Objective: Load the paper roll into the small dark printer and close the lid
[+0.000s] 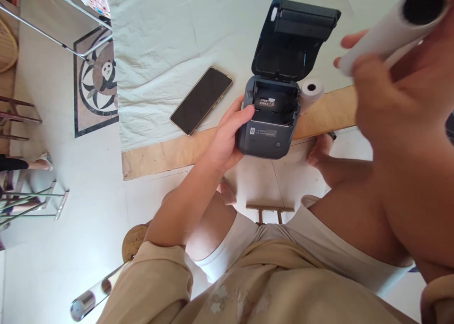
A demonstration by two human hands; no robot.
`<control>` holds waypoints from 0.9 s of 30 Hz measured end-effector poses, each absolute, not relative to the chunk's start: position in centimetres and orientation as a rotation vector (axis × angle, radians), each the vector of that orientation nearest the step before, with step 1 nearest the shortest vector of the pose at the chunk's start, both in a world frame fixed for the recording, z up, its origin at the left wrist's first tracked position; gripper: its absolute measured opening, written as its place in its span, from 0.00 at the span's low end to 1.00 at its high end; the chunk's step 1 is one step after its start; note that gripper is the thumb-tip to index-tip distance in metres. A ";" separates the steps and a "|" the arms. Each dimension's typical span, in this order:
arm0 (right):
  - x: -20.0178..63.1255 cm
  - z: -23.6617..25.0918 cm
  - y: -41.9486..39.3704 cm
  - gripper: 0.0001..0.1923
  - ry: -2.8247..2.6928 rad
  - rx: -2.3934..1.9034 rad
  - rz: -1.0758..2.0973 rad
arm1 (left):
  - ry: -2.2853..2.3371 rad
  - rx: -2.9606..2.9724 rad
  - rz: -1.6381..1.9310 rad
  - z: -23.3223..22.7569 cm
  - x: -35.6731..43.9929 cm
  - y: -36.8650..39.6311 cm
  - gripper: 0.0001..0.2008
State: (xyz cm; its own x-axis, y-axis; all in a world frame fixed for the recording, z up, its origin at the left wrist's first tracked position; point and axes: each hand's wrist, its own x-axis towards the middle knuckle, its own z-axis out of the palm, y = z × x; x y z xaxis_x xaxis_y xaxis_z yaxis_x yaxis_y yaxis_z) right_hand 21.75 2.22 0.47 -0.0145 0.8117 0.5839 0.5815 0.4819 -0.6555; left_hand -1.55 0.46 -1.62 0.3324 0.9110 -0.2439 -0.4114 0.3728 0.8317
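My left hand [229,135] is closed round the left side of a dark portable printer [266,142], thumb on the rim of its bay. The printer's lid [294,40] stands up, and a label shows inside the bay, with no roll visible there. High at the right and close to the camera, my right hand [386,87] grips a white paper roll [383,30] with a dark hollow core, its end turned toward me. A smaller white roll [314,90] sits just right of the printer, partly hidden by it. Left of the printer, a phone [202,100] lies screen up, dark.
A pale green cloth [159,40] covers the table, whose bare wooden edge [159,161] faces me. Below at left are a wooden stool [133,241], a metal-legged stand [53,201] and another person's foot [44,162]. A panda-patterned floor panel [95,87] lies beside the table.
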 end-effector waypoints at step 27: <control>17.0 0.8 -0.6 0.08 -2.002 -0.738 -0.012 | 0.734 0.748 1.028 -1.2 -1.9 -0.4 0.17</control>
